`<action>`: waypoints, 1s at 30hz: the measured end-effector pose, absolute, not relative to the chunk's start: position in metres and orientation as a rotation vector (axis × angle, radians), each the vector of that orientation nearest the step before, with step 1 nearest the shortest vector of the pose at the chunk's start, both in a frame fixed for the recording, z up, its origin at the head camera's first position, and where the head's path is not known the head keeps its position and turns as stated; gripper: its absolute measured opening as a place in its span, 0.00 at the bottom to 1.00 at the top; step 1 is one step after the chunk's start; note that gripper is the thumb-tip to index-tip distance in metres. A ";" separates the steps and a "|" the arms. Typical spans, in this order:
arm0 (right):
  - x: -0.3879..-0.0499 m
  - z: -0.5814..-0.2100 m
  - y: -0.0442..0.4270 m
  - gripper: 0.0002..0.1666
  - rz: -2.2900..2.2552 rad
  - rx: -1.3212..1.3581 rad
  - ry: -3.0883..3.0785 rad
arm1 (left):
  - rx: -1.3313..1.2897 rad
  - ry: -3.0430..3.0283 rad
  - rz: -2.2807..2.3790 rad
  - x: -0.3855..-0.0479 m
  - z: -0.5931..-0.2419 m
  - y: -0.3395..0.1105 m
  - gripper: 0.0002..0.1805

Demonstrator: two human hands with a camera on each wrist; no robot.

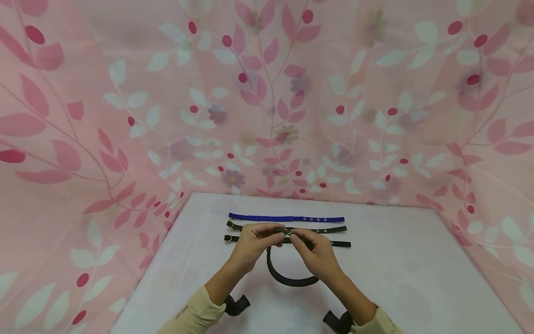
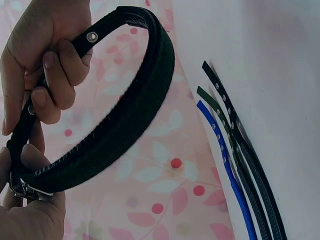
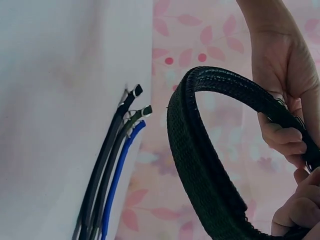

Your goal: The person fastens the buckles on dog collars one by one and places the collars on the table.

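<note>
A dark green webbing collar (image 1: 292, 281) hangs in a loop between my two hands, above the table. My left hand (image 1: 254, 243) pinches its buckle end; the metal buckle (image 2: 27, 189) shows beside the thumb in the left wrist view. With curled fingers, my right hand (image 1: 319, 255) grips the strap end that has metal eyelets (image 2: 92, 37). Both ends meet between the fingertips, where fingers partly hide them. In the right wrist view the collar's wide padded band (image 3: 192, 150) bows away from the hands.
Beyond the hands, a blue collar (image 1: 283, 218), a dark green collar (image 1: 340, 228) and a black collar (image 1: 344, 244) lie side by side on the white table (image 1: 400, 278). Pink floral cloth (image 1: 267, 93) stands behind and at the sides.
</note>
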State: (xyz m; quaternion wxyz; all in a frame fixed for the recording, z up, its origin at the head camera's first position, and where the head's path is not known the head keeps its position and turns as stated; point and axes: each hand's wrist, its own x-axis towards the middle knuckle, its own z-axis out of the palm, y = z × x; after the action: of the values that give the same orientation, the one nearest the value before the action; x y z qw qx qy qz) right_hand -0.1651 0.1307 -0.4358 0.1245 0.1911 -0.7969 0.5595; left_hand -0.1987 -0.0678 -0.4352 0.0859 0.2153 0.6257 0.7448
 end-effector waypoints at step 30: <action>-0.167 -0.437 0.116 0.08 1.938 0.637 -2.262 | 0.634 2.021 2.253 -0.199 -0.423 -0.069 0.17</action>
State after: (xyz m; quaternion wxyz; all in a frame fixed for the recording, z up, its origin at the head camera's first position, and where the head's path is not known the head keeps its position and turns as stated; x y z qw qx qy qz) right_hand -0.1668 0.1160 -0.4375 0.0476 0.2088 -0.7417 0.6356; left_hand -0.1987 -0.0688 -0.4227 0.0247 0.2049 0.6534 0.7283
